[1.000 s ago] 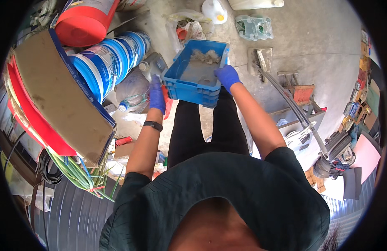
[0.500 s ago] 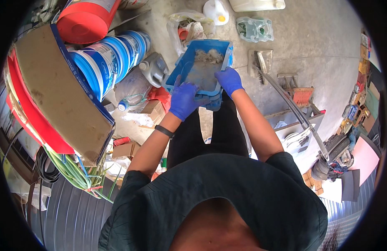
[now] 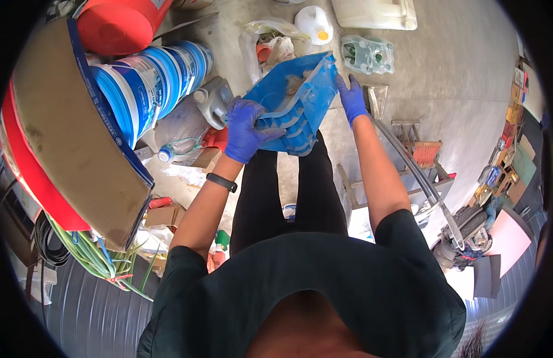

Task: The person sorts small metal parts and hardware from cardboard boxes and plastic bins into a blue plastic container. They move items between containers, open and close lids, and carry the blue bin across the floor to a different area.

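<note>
A blue plastic bin [image 3: 307, 117] is tipped steeply to the left, its ribbed outside turned partly toward me. Grey fluffy debris [image 3: 295, 85] shows inside, partly hidden by the raised wall. My left hand [image 3: 246, 129], in a purple-blue glove, grips the bin's near left edge with the thumb stretched across the outside. At the bin's raised right side is my right hand [image 3: 351, 102], gloved alike, its fingers stretched and spread, fingertips at the wall. Just beyond the bin lies an open plastic bag [image 3: 251, 55] with rubbish in it.
Blue-and-white buckets [image 3: 136, 89], a grey jug [image 3: 214, 102] and a red bucket [image 3: 118, 27] stand at left. A big cardboard box [image 3: 73, 131] is nearer. Ahead lie a white jug [image 3: 314, 25] and wrapped bottles [image 3: 367, 54]. A long-handled dustpan [image 3: 377, 100] is at right.
The bin has gone from nearly level to tipped left, its right side raised. My right hand has moved outward and up from its rim, fingers straighter. My left hand has shifted slightly left.
</note>
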`<state>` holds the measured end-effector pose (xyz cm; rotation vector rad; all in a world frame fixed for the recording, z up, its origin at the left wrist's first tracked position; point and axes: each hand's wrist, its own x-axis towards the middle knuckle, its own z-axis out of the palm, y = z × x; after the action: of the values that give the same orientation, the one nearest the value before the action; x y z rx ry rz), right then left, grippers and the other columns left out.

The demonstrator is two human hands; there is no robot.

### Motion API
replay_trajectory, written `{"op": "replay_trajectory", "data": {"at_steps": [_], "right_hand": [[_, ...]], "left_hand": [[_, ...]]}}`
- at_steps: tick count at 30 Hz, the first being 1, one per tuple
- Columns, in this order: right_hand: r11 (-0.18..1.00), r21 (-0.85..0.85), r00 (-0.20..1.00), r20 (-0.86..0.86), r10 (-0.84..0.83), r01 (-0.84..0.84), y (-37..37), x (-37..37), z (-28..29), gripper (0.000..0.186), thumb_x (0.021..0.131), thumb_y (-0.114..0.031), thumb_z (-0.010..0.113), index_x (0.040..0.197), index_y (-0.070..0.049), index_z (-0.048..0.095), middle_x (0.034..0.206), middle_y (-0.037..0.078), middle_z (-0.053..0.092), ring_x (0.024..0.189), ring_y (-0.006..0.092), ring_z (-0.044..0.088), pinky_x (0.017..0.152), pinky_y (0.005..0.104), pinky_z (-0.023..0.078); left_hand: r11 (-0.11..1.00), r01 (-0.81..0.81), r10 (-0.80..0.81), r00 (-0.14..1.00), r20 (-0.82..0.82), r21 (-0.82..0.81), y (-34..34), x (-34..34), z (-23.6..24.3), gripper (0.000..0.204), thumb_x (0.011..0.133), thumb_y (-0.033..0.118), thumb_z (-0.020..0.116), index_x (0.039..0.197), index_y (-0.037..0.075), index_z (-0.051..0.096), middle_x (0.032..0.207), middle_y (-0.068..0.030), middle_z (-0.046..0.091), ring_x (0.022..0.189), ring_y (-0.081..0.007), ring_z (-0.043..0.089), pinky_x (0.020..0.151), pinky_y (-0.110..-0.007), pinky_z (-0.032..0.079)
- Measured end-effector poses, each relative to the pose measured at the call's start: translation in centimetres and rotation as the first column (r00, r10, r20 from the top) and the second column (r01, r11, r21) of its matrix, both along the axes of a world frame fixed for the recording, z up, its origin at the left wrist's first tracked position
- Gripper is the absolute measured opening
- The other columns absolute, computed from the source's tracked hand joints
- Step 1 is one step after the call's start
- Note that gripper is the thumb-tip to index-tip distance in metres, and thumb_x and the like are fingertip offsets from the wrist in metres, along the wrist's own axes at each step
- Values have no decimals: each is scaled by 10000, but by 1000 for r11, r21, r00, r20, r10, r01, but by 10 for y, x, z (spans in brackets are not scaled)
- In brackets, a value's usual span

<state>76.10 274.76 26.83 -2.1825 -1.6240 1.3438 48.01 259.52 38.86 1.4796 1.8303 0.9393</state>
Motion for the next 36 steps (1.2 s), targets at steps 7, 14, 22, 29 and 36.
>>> {"op": "replay_trajectory", "data": {"at_steps": [7, 14, 22, 29, 36], "right_hand": [[840, -529, 948, -190, -255, 120, 36, -44, -23, 756, 843, -634, 612, 1389, -125, 497, 1291, 109, 577, 1091, 239, 586, 896, 403, 498], [960, -249, 992, -57, 115, -125, 51, -61, -59, 769, 833, -623, 633, 1212, 46, 612, 1057, 159, 679, 894, 218, 650, 811, 302, 512], [921, -79, 916, 101, 389, -382, 77, -86, -59, 744, 817, -642, 614, 1030, 67, 684, 909, 246, 698, 845, 314, 689, 784, 387, 515], [916, 24, 916, 2, 401, -400, 69, -93, -45, 737, 813, -650, 616, 1002, 59, 688, 851, 235, 697, 791, 344, 685, 757, 415, 511], [878, 19, 870, 140, 472, -479, 76, -88, -61, 717, 815, -648, 608, 950, 50, 696, 831, 254, 680, 794, 366, 676, 740, 420, 509]], "left_hand": [[998, -63, 62, 998, -18, -28, -8, -24, -16, 582, 497, 455, 887, 849, 74, 624, 906, -92, 611, 900, -310, 565, 934, -427, 402], [978, -134, 139, 990, 17, -159, -30, -36, -25, 585, 685, 363, 833, 1147, 75, 617, 1126, -143, 605, 1068, -340, 555, 949, -417, 432], [917, -288, 368, 878, 305, -276, -46, -25, -52, 492, 824, 166, 736, 1273, 62, 564, 1197, -148, 582, 1099, -283, 563, 944, -348, 446], [910, -336, 397, 878, 269, -244, -55, -22, -29, 503, 818, 244, 747, 1260, 92, 561, 1181, -173, 559, 1131, -332, 551, 952, -382, 454], [869, -334, 465, 803, 374, -365, -62, -21, -61, 489, 835, 231, 734, 1265, 78, 558, 1168, -146, 579, 1075, -297, 588, 936, -377, 467]]}}
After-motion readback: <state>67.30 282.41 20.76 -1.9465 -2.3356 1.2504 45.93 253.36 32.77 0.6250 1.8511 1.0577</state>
